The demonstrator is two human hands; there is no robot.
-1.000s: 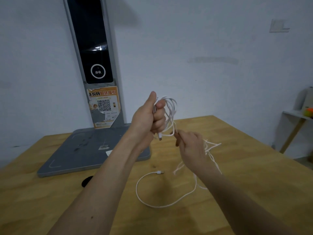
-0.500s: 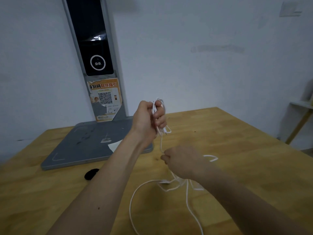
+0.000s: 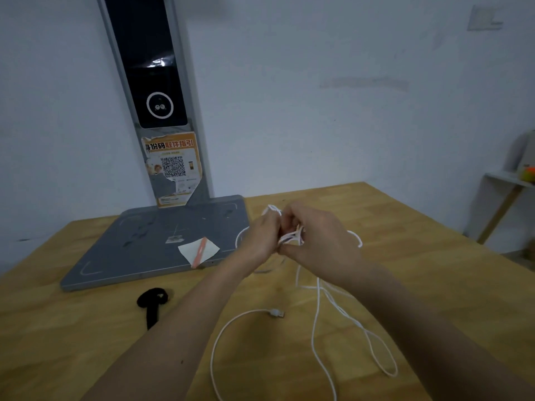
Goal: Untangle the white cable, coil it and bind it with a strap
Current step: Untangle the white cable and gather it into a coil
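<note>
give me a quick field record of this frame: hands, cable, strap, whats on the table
left hand: left hand grips a bunch of the white cable
right hand: right hand pinches the same bunch, touching the left
cable state: mostly uncoiled, loose loops on the wooden table
cable plug: plug end lies free on the table
strap: black strap lies unused on the table, left of the forearms
other: grey scanner stand with a paper slip on its base
task stage: cable not yet coiled or bound
</note>
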